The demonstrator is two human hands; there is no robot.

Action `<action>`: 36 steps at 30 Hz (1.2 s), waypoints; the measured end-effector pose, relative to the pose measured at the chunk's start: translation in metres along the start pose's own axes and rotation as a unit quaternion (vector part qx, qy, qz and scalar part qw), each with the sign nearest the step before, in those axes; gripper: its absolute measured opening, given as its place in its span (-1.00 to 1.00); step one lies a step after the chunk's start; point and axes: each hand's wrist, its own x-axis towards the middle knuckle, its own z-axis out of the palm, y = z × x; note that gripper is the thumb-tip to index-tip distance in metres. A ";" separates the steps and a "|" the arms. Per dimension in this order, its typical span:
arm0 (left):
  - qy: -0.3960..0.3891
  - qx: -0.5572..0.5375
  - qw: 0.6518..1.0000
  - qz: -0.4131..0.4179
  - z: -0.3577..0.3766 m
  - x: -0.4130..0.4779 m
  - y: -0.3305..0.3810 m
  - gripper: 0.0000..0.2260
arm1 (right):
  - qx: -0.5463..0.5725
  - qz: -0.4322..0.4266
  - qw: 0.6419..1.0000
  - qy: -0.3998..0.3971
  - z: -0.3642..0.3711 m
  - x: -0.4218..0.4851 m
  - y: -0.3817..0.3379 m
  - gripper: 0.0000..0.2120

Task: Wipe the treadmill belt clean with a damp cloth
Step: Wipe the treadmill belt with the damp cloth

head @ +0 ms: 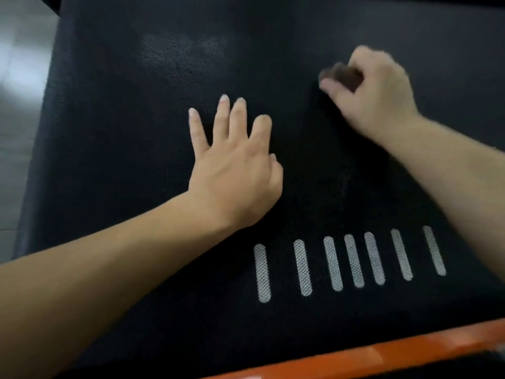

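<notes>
Your right hand [379, 88], in the upper right of the frame, is curled round a small dark cloth [341, 75] held against the black treadmill belt [136, 132]. Its blur suggests you are mid-stroke. Your left hand [232, 170] lies flat at the centre, fingers straight and spread, bracing on the belt and holding nothing. A pale patch [183, 50] shows in the upper left. Next, I'd judge, carry the cloth leftward to that patch with steady pressure, lifting the bracing hand out of its path.

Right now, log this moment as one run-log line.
left hand: flat on belt, fingers spread | right hand: grips dark cloth on belt, motion-blurred | white dashes: nearer the camera
</notes>
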 end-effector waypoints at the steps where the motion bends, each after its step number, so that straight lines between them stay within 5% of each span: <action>1: -0.001 0.002 1.000 -0.016 0.002 0.003 0.006 -0.58 | -0.004 -0.004 1.000 -0.002 0.003 0.006 0.004 -0.64; 7: 0.015 0.030 0.996 -0.077 0.013 -0.007 0.037 -0.36 | 0.027 -0.239 0.969 -0.058 -0.013 -0.041 0.013 -0.58; 11: 0.018 0.053 0.993 -0.104 0.019 -0.004 0.049 -0.38 | 0.022 -0.075 0.997 -0.022 -0.001 0.044 0.035 -0.59; 13: 0.021 0.064 0.993 -0.100 0.021 -0.001 0.049 -0.39 | 0.052 -0.064 0.996 -0.024 0.005 0.055 0.030 -0.60; 19: 0.037 0.086 0.990 -0.102 0.028 -0.003 0.045 -0.38 | 0.148 -0.318 0.932 -0.091 -0.003 -0.014 0.037 -0.63; 24: 0.040 0.090 0.991 -0.096 0.027 -0.001 0.044 -0.36 | 0.130 -0.113 0.985 -0.017 0.006 0.063 0.047 -0.68; 30: 0.056 0.044 0.994 -0.088 0.021 0.010 0.052 -0.24 | 0.185 -0.268 0.939 -0.112 -0.011 -0.012 0.058 -0.64; 34: 0.044 -0.015 0.996 0.070 0.018 0.052 0.079 -0.16 | 0.296 -0.106 0.947 -0.073 -0.043 -0.027 0.095 -0.45; 36: 0.044 0.023 0.994 0.094 0.017 0.080 0.089 -0.22 | 0.228 -0.068 0.968 -0.084 -0.050 -0.041 0.114 -0.44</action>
